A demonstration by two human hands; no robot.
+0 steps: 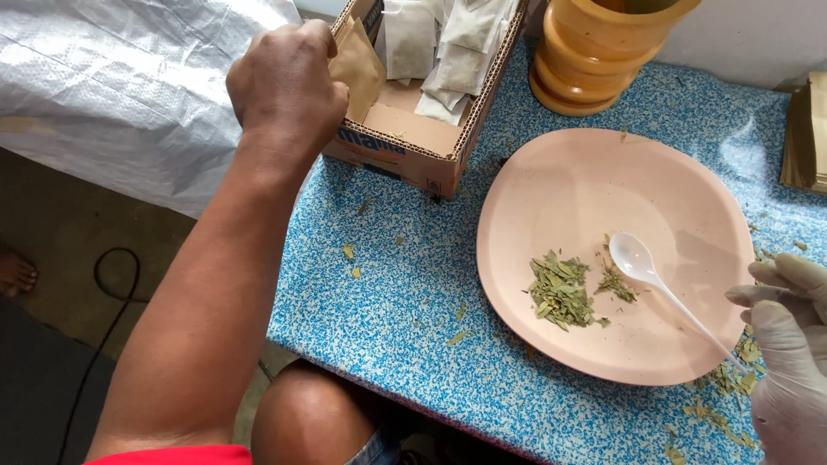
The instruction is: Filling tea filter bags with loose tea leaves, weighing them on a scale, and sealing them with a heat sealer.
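My left hand (289, 82) is bare and closed around a small brown paper packet (357, 65), held over the near corner of a cardboard box (405, 151). The box holds several white sachets (448, 43). My right hand (788, 353) wears a white glove and grips the handle of a white plastic spoon (642, 267). The spoon's bowl rests inside a pale pink plate (551, 172), beside a small heap of dried green leaf pieces (560, 291).
A blue-and-white speckled table (405, 293) carries everything, with leaf crumbs scattered on it. A tan wooden mortar (603, 52) stands behind the plate. Brown packets (805, 129) lie at the right edge. White woven sheeting (112, 86) hangs left; a bare foot (13, 271) rests on the floor.
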